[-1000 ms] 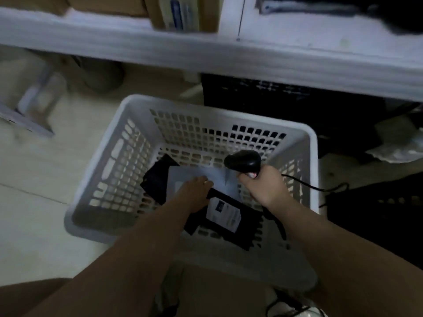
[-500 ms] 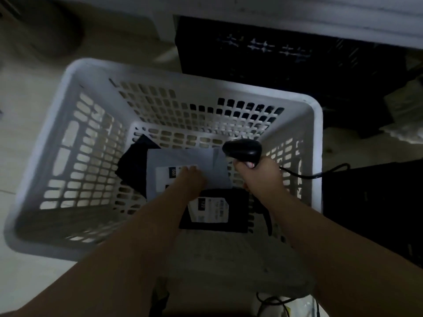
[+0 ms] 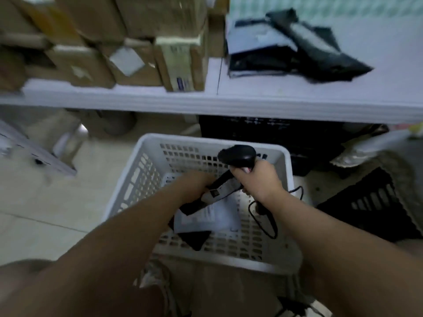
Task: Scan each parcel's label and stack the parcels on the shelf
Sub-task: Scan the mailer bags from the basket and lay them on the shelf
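The person's left hand (image 3: 195,181) reaches down into a white plastic basket with perforated walls (image 3: 139,177) that stands on the pale floor in front of a white shelf (image 3: 297,99). The fingers of this hand are curled on a black flat parcel (image 3: 194,205) and grip it. The parcel is tilted, with its upper end near the right hand and its lower end near the middle of the basket. A white label (image 3: 217,191) shows on the face of the parcel that is turned up.

The right hand (image 3: 259,180) is over the far right corner of the basket. Its fingers are clenched around the handle of a black handheld scanner (image 3: 238,154), whose head points to the left, above the held parcel. A thin black cable (image 3: 263,216) hangs from under this hand, loops inside the basket and also goes over its right rim.

On the bottom of the basket lies a grey-white flat parcel (image 3: 217,217), just under the held one. A dark parcel (image 3: 194,239) lies partly under it, toward the near edge.

Brown cardboard boxes (image 3: 137,65) stand stacked on the left part of the shelf, up to its front edge. A pile of black and grey mailer bags (image 3: 297,51) lies on the right part. A black crate (image 3: 274,131) stands below the shelf behind the basket, and another black crate (image 3: 375,202) stands to the right of the basket.
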A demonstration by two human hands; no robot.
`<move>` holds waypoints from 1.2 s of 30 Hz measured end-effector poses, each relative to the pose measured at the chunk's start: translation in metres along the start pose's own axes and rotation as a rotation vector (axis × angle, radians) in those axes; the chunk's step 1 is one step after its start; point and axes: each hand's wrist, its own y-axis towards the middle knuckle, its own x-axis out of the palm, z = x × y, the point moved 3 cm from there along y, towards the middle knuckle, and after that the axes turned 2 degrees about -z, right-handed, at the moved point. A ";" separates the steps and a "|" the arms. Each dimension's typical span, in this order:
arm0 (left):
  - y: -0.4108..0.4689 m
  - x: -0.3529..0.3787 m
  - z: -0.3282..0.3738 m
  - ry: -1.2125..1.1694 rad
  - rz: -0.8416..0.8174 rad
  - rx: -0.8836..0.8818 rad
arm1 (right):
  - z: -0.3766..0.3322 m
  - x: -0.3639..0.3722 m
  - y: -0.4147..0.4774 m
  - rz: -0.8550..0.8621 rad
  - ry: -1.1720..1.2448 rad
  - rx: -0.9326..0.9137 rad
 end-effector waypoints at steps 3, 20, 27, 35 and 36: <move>-0.043 -0.051 0.024 0.060 0.127 0.045 | -0.057 -0.018 -0.021 0.087 0.036 -0.165; -0.106 -0.135 0.029 -0.555 0.949 -0.001 | -0.111 -0.079 -0.076 0.173 0.497 -0.263; -0.091 -0.130 0.022 -0.601 0.931 -0.039 | -0.112 -0.080 -0.075 0.124 0.464 -0.256; -0.089 -0.129 0.018 -0.601 0.932 -0.068 | -0.112 -0.077 -0.073 0.119 0.451 -0.248; -0.089 -0.129 0.018 -0.601 0.932 -0.073 | -0.112 -0.077 -0.072 0.120 0.453 -0.249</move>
